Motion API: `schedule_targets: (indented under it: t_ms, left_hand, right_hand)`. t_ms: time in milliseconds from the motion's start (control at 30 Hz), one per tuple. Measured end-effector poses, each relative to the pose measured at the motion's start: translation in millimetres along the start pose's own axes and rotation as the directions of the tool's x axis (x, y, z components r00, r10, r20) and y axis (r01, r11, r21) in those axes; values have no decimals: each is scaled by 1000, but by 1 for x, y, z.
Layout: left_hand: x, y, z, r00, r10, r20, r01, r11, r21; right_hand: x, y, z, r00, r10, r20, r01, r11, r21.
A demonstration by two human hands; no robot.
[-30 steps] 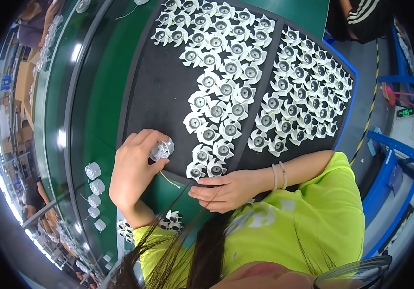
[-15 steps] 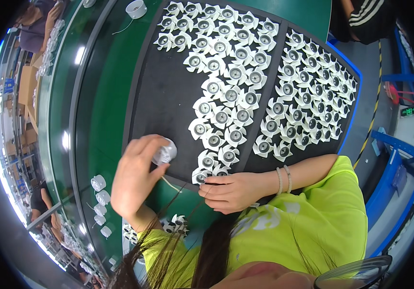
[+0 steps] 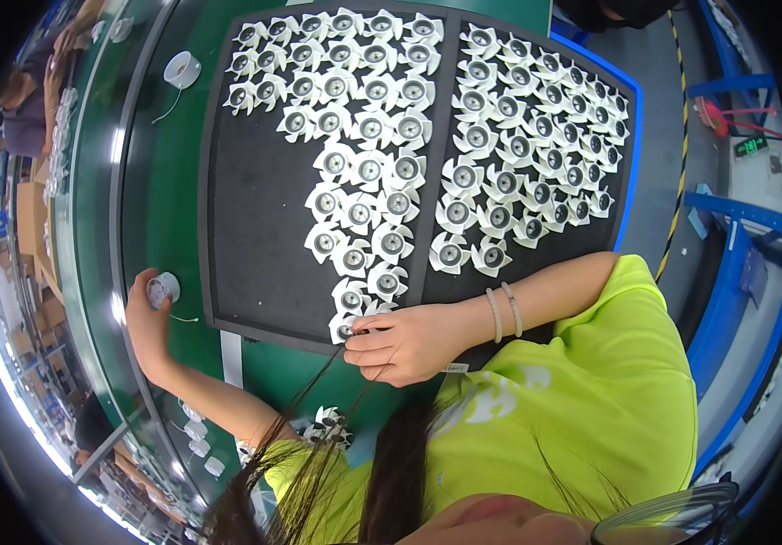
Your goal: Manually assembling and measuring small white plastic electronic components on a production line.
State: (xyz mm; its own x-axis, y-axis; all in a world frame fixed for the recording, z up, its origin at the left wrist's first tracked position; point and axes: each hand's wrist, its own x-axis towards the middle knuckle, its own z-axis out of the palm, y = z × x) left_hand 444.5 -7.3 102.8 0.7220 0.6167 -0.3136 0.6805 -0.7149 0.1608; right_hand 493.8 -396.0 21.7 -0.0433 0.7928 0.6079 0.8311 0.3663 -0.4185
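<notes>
A small round white part (image 3: 163,289) sits on the green belt (image 3: 177,182), just left of the black tray (image 3: 254,236), with a thin wire trailing from it to the right. The left hand (image 3: 147,318) is on it, fingers curled around its near side and pinching it against the belt. The right hand (image 3: 404,341) rests at the tray's near edge, fingers bent close together over a white fan impeller (image 3: 351,327), of which only a blade or two shows from under the fingertips; two pale bracelets (image 3: 503,312) ring that wrist.

Beyond the right hand, white impellers (image 3: 373,168) lie flat on the left tray, thick along the far rows and narrowing to a single file toward the hand; roughly thirty-five, though overlaps make the count unsure. A second black tray (image 3: 613,218) adjoins on the right, edged in blue, carrying about thirty-five more impellers (image 3: 518,136), crowded to its far side.

One more round white part (image 3: 181,69) with a wire lies far up the belt. Near the left elbow a few small white parts (image 3: 202,443) line the belt edge, and another impeller (image 3: 331,425) lies partly hidden by strands of dark hair (image 3: 318,427) that hang across the near view. At far left another person (image 3: 32,118) sits by the line
</notes>
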Motion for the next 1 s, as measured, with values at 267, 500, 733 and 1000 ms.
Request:
schedule_targets:
  t_ms: [267,500,733,1000]
  left_hand:
    - [-52,139,39,691,639,-337,-673,739,20]
    - [-38,150,99,557,813,-167,-821,570,39]
    - [-40,150,99,577,804,-147,-812,584,10]
    - [-41,142,99,591,793,-148,-804,593,-37]
  right_hand:
    - [-2,1,1,1000,8,16,-8,1000,19]
    - [3,5,1,999,-22,-27,22,1000,15]
    - [2,2,-3,999,-33,-24,31,998,-58]
    - [-17,-7,-148,982,185,28,-91,600,-795]
